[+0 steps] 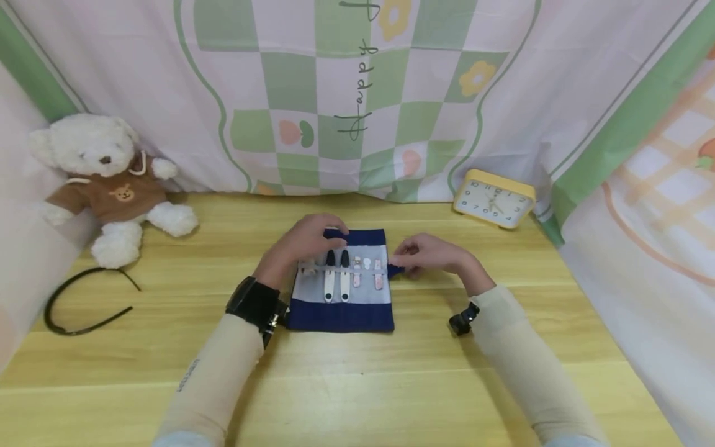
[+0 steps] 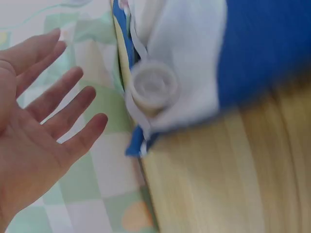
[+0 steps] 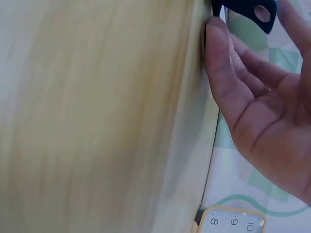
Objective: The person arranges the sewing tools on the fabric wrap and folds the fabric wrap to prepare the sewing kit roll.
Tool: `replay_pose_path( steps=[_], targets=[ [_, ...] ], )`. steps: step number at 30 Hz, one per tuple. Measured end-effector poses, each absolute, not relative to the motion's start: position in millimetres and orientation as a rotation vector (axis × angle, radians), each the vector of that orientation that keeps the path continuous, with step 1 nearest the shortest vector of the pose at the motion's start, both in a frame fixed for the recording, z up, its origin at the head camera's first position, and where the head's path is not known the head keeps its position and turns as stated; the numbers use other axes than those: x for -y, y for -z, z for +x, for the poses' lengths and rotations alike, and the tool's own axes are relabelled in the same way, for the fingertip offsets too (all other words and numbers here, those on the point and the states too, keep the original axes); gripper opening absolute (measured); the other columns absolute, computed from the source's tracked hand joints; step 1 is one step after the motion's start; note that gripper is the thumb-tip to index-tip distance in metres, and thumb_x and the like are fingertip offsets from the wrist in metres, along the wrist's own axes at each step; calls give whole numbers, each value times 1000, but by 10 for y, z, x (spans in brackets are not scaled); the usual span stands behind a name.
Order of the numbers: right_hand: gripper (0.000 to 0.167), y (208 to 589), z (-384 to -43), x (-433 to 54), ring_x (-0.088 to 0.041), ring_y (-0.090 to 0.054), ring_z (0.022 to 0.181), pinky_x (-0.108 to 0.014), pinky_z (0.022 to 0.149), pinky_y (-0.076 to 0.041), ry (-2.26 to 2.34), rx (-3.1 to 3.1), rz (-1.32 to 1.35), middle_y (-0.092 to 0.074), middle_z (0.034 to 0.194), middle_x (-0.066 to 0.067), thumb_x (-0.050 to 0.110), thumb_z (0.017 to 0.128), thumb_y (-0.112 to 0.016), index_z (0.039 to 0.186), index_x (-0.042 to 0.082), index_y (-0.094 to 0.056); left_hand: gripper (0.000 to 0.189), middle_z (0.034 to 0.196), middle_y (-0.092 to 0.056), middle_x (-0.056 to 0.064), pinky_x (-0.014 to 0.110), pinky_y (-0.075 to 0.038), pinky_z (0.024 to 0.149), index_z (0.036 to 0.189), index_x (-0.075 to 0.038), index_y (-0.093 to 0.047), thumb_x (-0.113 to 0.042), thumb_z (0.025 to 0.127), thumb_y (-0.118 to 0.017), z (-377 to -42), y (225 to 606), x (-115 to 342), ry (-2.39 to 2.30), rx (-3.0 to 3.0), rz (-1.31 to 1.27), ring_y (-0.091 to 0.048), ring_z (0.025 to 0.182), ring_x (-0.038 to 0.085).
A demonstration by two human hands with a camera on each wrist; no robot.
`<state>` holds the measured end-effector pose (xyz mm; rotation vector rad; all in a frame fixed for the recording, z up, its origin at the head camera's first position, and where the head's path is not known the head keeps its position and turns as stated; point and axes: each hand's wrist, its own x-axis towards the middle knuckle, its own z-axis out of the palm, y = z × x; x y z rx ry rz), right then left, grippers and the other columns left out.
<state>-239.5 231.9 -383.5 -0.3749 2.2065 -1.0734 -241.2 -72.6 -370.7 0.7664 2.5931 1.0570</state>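
A navy blue tool roll [image 1: 341, 316] with a pale grey lining lies unfolded on the table. Under its elastic band sit two white tools with black tips [image 1: 337, 276] and several small pink and white pieces [image 1: 378, 274]. A round translucent container [image 2: 154, 86] is tucked at the roll's left end. Above the roll's upper left part, my left hand [image 1: 313, 236] hovers with fingers spread and nothing held. My right hand [image 1: 427, 254] is at the roll's right edge, its curled fingers holding the navy tab [image 3: 248, 10], which has a round snap.
A white teddy bear [image 1: 120, 192] in a brown top sits at the back left, with a black headband [image 1: 69, 332] in front of it. At the back right stands a yellow alarm clock [image 1: 494, 198]. A checkered curtain [image 1: 341, 124] hangs behind the wooden table [image 1: 357, 385].
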Motion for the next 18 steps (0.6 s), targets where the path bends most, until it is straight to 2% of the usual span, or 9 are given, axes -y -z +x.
replay_pose_path(
  steps=[4,8,15,18],
  targets=[
    [35,3815,-2350,-2381,-25,-70,88,-40,79,-60,1054,-2107,-376,-72,98,-16,29,98,-70,108,-5,-69,28,134,-63,12,48,-41,109,123,-5,-70,-19,100,-67,-2431,3731,878,-1087,-2665,675,-52,131,33],
    [29,3804,-2300,-2431,-26,-70,85,-40,78,-60,1045,-2037,-393,-72,92,-16,24,98,-71,96,-5,-69,28,131,-65,15,49,-43,105,122,-3,-71,-19,99,-68,-2472,3793,1008,-1137,-2718,601,-55,126,36],
    [29,3743,-2132,-2439,-33,-72,92,-43,81,-60,1117,-1937,-393,-72,101,-21,18,97,-71,110,-8,-69,29,123,-68,17,45,-52,93,122,0,-70,-16,97,-70,-2545,3902,1203,-1326,-2731,355,-62,115,35],
    [30,3729,-2046,-2400,-33,-73,91,-43,80,-60,1134,-1914,-390,-73,101,-21,18,96,-71,110,-8,-69,30,121,-67,19,43,-55,87,122,1,-69,-14,97,-70,-2587,3953,1271,-1413,-2706,254,-65,109,34]
  ],
)
